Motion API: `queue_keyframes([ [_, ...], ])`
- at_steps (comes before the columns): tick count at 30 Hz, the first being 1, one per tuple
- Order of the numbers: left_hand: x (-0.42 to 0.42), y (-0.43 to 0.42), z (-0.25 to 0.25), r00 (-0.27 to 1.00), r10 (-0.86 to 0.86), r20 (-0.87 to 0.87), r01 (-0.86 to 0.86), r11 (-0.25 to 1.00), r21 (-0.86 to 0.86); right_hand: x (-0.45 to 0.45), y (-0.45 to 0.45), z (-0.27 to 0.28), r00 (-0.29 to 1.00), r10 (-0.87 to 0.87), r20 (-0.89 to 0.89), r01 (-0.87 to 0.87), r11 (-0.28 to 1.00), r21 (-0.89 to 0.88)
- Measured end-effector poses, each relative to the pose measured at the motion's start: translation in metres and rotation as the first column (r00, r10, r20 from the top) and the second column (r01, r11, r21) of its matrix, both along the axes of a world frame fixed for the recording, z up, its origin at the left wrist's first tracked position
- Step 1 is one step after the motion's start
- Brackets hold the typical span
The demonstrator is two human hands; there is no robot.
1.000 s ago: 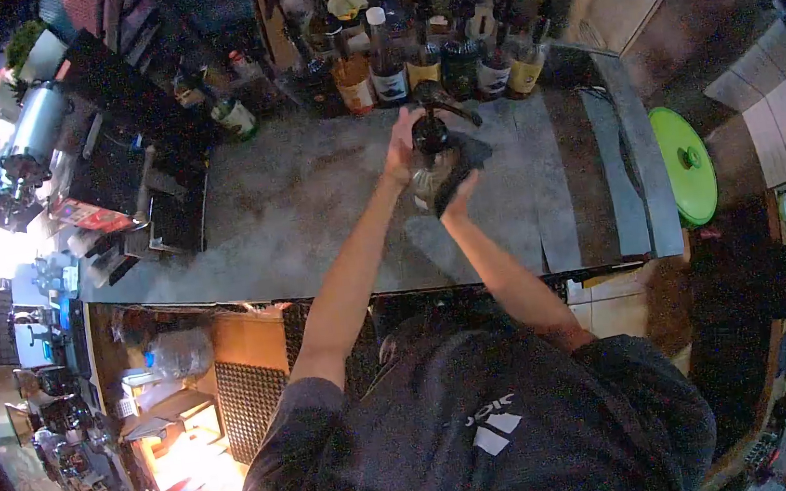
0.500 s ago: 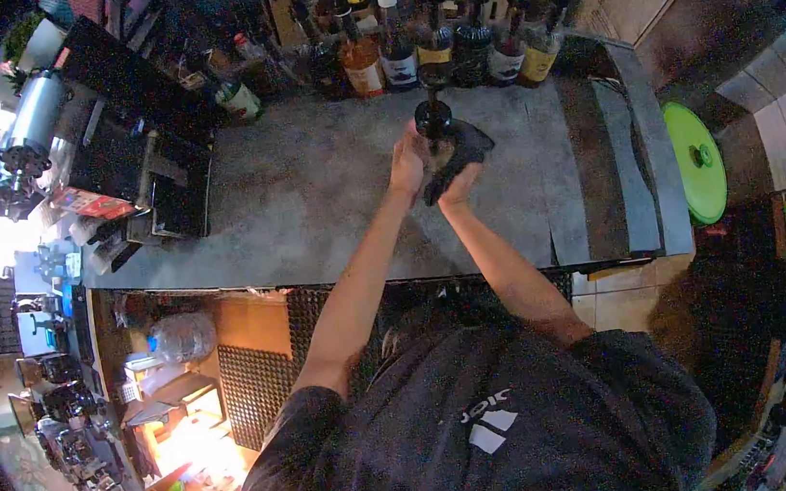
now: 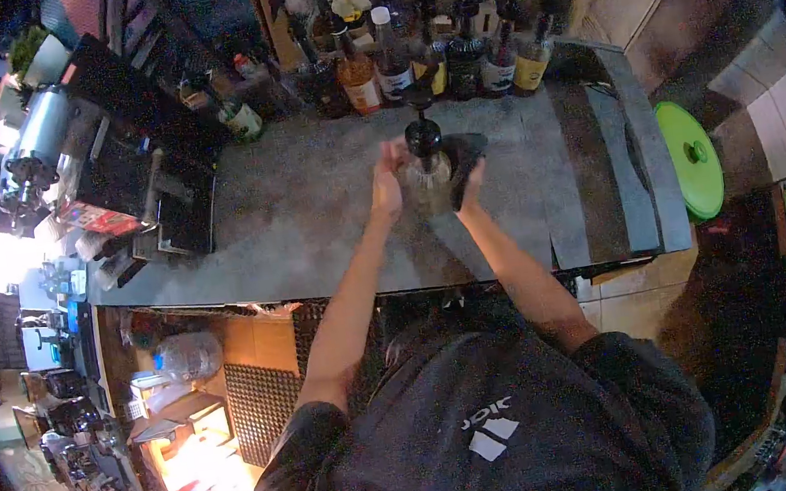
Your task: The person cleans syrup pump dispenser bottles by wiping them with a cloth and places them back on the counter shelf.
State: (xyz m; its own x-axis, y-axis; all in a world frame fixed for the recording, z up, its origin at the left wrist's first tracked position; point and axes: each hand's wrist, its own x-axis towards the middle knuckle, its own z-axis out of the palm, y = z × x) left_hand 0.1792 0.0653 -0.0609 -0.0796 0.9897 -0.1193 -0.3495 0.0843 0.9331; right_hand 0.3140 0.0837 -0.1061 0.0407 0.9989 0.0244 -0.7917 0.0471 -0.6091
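Note:
A clear bottle with a black pump top [image 3: 424,140] stands upright over the grey counter, between my two hands. My left hand [image 3: 388,183] is at the bottle's left side, its fingers blurred; whether they touch the bottle is unclear. At the right side my right hand [image 3: 471,186] holds a dark cloth [image 3: 467,159] against or close to the bottle. The cloth covers most of that hand's fingers.
Several labelled bottles [image 3: 360,84] line the back of the grey counter [image 3: 290,189]. A black machine [image 3: 119,180] stands at the left, and a green round lid [image 3: 690,158] is beyond the right end. A green-labelled bottle [image 3: 244,121] is at the back left.
The pump bottle now appears more upright and slightly further left. My left hand has moved left and a little lower. The cloth has shifted to the bottle's right side, with my right hand.

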Motion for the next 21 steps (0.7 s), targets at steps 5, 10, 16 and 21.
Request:
queue_keyframes([
  [5,-0.007,0.03,0.047,0.991,-0.107,-0.081,0.134,0.842,0.522,-0.007,-0.008,0.086,0.924,-0.034,-0.381,-0.07,0.964,-0.255],
  [10,0.016,0.062,-0.01,0.884,-0.394,0.252,0.304,0.894,0.331,-0.015,-0.001,-0.002,0.987,-0.04,-0.153,0.021,0.992,-0.125],
  [16,0.002,0.043,-0.033,0.887,-0.374,0.27,0.304,0.914,0.267,-0.03,-0.006,-0.067,0.989,-0.133,0.059,0.139,0.984,-0.115],
  [21,-0.009,0.03,-0.065,0.947,-0.277,0.164,0.227,0.935,0.271,-0.05,-0.019,-0.027,0.948,-0.161,-0.274,0.151,0.987,-0.057],
])
